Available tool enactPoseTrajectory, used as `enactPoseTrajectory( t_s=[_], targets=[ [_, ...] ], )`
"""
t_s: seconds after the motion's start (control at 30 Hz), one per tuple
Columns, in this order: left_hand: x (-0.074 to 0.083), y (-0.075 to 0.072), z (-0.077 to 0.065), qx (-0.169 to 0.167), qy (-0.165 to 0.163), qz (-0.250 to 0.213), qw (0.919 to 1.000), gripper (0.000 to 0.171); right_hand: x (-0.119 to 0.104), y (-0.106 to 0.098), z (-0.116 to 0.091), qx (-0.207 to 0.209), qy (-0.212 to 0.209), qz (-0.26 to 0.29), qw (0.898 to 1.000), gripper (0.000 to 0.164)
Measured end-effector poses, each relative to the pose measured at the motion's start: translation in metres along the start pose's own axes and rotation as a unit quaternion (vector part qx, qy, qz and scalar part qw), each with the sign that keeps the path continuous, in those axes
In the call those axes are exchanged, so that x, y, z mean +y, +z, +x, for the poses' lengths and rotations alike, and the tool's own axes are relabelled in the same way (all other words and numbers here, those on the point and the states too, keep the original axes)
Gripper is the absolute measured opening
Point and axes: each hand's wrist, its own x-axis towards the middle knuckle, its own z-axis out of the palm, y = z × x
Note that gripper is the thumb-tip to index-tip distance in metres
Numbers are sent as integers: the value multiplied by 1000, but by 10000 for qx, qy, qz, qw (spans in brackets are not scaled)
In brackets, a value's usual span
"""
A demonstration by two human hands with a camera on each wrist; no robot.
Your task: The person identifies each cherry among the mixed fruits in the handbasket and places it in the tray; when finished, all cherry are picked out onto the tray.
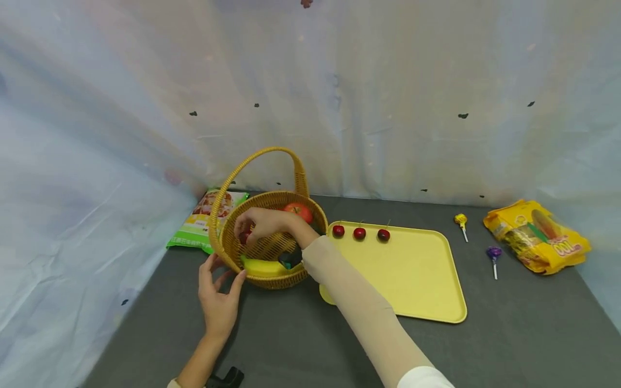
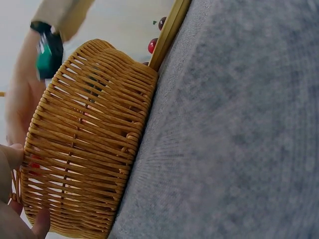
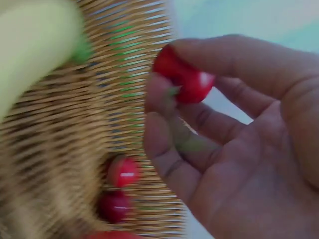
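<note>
R grip (image 1: 266, 221): cherry (image 3: 198, 88); bskt (image 1: 278, 282) w/ banana (image 1: 263, 267)

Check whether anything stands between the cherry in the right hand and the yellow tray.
Yes: the basket's right rim stands between the cherry and the yellow tray. Nothing visible separates the right hand from the cherry.

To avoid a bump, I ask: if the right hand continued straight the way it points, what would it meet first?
The right hand would probably meet the basket, at its left side near the handle; depth is unclear.
</note>
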Motion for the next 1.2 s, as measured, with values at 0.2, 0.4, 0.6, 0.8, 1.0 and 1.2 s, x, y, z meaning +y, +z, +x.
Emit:
enactPoseTrajectory(
  t_s=[0.2, 0.4, 0.6, 0.8, 1.0, 1.2],
  targets=[
    [1, 0, 1, 5, -47, -16, 10000, 69, -21, -29, -50, 60, -1080, 365, 9935, 23],
    [2, 3, 1, -60, -40, -143, 9999, 70, 0, -43, -132, 326, -806, 307, 9957, 25],
    [1, 1, 2, -27, 0, -189, 9998, 70, 54, -30, -193, 1034, 124, 904, 9904, 28],
    [0, -2, 1, 24, 25, -186, 9998, 71, 100, -5, -205, 1389, 653, 1118, 9818, 34],
    [0, -1, 2, 51, 19, -149, 9999, 69, 112, 3, -201, 1731, 849, 1089, 9752, 25],
    [0, -1, 2, 21, 2, -115, 9999, 68, 120, 11, -194, 1932, 885, 887, 9731, 22]
  ],
)
